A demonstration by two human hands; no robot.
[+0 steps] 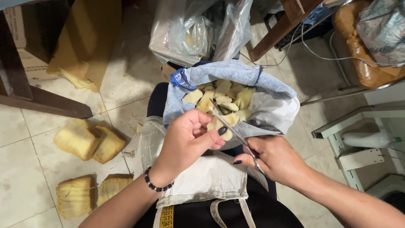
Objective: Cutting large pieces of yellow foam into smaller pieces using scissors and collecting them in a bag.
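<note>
Two hands busy: left grip (192, 135) pinches foam piece (219, 125), right grip (270, 158) holds scissors (236, 135) w/ blades around it

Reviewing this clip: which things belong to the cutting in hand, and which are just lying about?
In use:
- left hand, holding a yellow foam piece
- right hand, working the scissors
- cloth bag of cut foam bits

Lying about:
- foam blocks on the floor
- plastic bag
- measuring tape
- white spray bottle
</note>
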